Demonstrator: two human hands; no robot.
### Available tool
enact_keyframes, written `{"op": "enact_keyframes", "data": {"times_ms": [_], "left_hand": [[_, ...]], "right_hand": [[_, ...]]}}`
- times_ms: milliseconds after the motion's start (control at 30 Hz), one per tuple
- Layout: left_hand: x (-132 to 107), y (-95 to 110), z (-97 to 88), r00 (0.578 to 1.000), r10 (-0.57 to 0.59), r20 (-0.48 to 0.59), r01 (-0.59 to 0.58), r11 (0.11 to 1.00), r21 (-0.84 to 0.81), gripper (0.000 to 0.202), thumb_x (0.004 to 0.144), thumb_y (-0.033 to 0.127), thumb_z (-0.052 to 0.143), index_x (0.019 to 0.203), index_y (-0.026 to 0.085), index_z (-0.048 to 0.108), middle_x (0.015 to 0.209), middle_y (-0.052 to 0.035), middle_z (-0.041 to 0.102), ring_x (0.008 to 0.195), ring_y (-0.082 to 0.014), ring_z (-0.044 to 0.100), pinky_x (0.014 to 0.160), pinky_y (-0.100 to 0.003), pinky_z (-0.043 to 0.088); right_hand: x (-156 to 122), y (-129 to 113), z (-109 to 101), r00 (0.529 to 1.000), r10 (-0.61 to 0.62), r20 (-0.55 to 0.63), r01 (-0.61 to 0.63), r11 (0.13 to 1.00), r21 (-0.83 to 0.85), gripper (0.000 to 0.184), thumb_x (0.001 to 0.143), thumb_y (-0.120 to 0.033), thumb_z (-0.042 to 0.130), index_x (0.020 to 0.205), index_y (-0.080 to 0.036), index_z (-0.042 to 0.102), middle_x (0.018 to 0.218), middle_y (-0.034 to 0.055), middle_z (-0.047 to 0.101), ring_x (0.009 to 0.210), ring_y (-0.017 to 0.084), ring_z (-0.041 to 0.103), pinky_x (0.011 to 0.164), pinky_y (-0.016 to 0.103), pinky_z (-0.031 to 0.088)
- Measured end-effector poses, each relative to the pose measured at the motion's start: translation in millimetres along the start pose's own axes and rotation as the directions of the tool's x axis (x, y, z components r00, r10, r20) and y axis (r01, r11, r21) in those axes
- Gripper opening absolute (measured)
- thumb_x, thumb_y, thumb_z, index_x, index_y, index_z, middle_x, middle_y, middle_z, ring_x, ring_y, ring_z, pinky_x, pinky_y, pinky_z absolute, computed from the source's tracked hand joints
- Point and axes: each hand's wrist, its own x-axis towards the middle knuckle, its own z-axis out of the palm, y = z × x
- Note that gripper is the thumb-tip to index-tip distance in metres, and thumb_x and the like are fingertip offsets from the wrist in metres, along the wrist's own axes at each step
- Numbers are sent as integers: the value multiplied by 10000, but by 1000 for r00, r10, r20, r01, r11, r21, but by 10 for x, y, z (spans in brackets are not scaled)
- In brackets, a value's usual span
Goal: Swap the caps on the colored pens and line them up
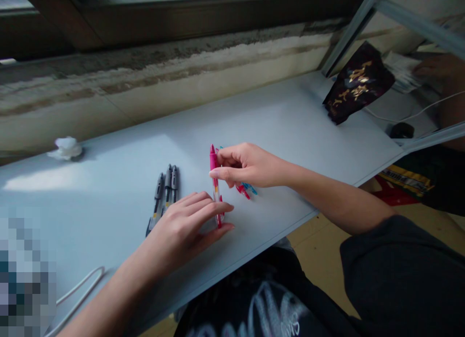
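A pink pen point(213, 163) with a clear lower barrel points away from me, above or on the white table. My right hand point(241, 166) pinches its upper part between thumb and fingers. Close to the pen's near end is my left hand point(192, 220), its thumb and index finger stretched out on either side with a gap between them. Whether these fingers touch the pen I cannot tell. Beyond the left hand lie several grey and black pens point(168, 179), partly covered by it. Red and blue pens point(244, 190) lie under my right hand, mostly hidden.
The white table point(119, 182) runs along a wall below a window frame. Crumpled white tissue point(67, 148) sits at the back left, and a white cable point(82, 283) at the near left. A dark packet point(358, 85) stands back right by a metal frame; another person's hand point(441, 68) shows beyond.
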Motion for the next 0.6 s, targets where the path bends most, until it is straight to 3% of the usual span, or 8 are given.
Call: {"op": "enact_keyframes", "data": {"times_ms": [433,600], "left_hand": [[-27,-4,12,999,-32,4,32,999,-6,75,1091,234,684,1152,211,721,902,-29,772,820,-183,723,782,-298,586],[-25,-18,16,999,-35,5,35,999,-4,179,1082,276,693,1248,209,710,914,-40,786,849,-199,735,801,-307,604]], "right_hand": [[26,31,24,1000,29,-10,-29,999,-44,442,1001,-563,765,909,-145,656,713,-10,674,638,101,581,649,247,469],[9,19,8,999,15,-28,-17,998,-56,452,1010,-580,744,926,-143,658,720,-6,670,653,109,586,663,252,473]]}}
